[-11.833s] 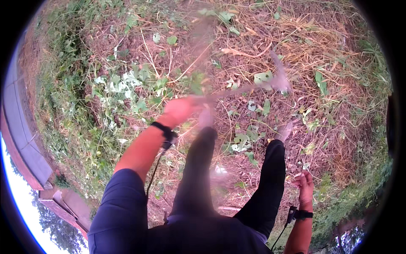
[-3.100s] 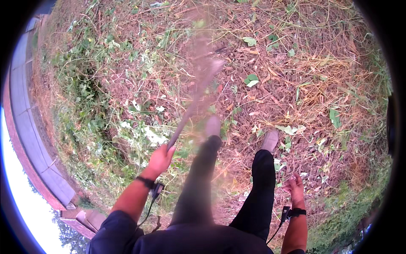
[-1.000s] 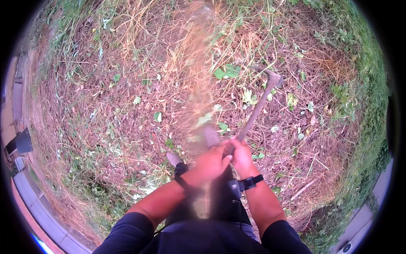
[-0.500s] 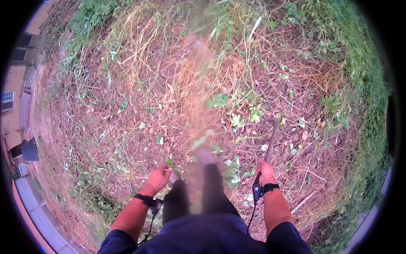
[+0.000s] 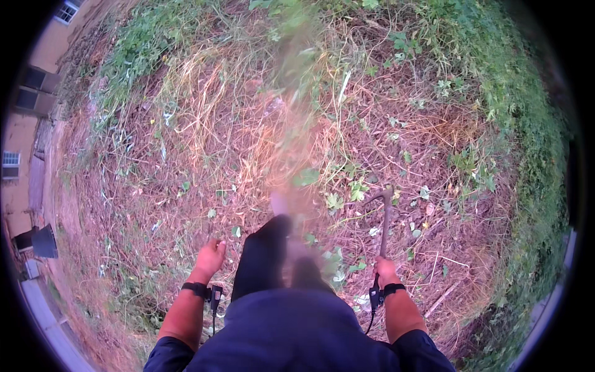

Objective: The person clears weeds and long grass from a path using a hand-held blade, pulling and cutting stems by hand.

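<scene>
My right hand [image 5: 385, 269] is closed around the long wooden handle of a sickle [image 5: 386, 223]. The tool points away from me over the littered ground, and its thin curved blade bends to the left at the far end, close to some pale green lobed leaves [image 5: 357, 190]. My left hand [image 5: 211, 255] hangs over dry stalks beside my left leg, its fingers loosely curled, and nothing shows in them. Both wrists wear black straps with small cabled devices.
Cut stems, dry straw [image 5: 201, 93] and scattered leaves cover the sloping ground. Dense green vines [image 5: 527, 136] line the right side, with more greenery [image 5: 133, 59] at the far left. Buildings [image 5: 18, 133] and a paved strip [image 5: 46, 313] stand along the left edge. A blurred streak crosses the middle.
My left leg has stepped forward and my right foot has dropped back. Both hands have shifted a little to the left in the picture, the sickle moving along with the right one.
</scene>
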A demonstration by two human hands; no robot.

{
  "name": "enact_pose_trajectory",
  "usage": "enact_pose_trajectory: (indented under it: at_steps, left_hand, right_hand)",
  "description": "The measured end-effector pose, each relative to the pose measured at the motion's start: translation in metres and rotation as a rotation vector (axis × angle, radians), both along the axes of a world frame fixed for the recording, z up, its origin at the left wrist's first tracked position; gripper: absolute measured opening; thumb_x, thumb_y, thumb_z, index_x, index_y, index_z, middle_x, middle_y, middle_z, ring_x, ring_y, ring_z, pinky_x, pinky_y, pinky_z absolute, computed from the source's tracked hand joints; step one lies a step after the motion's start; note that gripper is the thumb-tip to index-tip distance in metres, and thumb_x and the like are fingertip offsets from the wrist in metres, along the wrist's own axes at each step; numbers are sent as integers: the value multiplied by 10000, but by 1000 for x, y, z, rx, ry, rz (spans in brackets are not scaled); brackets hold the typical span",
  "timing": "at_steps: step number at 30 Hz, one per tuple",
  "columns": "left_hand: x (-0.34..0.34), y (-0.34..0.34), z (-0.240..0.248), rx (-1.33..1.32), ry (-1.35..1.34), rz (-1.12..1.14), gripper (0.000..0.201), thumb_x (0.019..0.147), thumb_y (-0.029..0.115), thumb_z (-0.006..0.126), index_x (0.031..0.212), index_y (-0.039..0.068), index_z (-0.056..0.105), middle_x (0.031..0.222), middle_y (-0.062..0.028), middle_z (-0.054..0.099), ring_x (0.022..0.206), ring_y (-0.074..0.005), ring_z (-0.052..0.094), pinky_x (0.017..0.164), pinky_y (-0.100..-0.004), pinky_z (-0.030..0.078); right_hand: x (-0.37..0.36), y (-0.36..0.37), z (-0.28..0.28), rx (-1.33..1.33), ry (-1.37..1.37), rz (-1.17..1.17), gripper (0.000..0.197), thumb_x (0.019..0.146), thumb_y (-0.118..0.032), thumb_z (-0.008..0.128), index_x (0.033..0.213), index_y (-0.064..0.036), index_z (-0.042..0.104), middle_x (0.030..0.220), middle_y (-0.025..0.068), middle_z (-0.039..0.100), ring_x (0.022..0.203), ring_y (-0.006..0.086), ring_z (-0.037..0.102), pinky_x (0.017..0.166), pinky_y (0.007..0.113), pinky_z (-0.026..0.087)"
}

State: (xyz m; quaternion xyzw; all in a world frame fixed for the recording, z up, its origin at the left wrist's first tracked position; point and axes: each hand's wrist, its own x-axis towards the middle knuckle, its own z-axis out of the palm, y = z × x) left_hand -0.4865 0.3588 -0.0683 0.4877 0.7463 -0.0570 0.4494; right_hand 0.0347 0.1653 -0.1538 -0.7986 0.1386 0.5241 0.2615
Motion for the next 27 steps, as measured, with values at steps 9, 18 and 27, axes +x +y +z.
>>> enact_pose_trajectory:
  at_steps: [9, 18, 27]
  left_hand:
    - [-2, 87, -15, -51, -115, -7, 407, 961, 359, 532, 1118, -9, 608, 882, -171, 694, 759, -245, 699, 710, -377, 535]
    - [-33, 161, 41, -109, -94, 127, 414, 965, 320, 541, 1156, -45, 586, 898, -163, 708, 729, -217, 710, 679, -332, 559]
    - [-14, 200, 67, -127, -115, 214, 437, 971, 381, 529, 1129, -20, 602, 922, -128, 705, 773, -204, 699, 750, -344, 547]
  right_hand:
    - [6, 92, 62, 36, -85, 31, 112, 884, -122, 572, 934, -90, 477, 568, -6, 416, 413, 142, 403, 380, 321, 338]
    - [6, 235, 99, 160, -106, 53, 153, 883, -151, 592, 861, -97, 450, 558, -2, 424, 385, 136, 399, 342, 308, 343]
    - [9, 326, 140, 372, -188, 156, 161, 918, -170, 574, 849, -116, 439, 564, -21, 408, 386, 102, 384, 342, 269, 336]
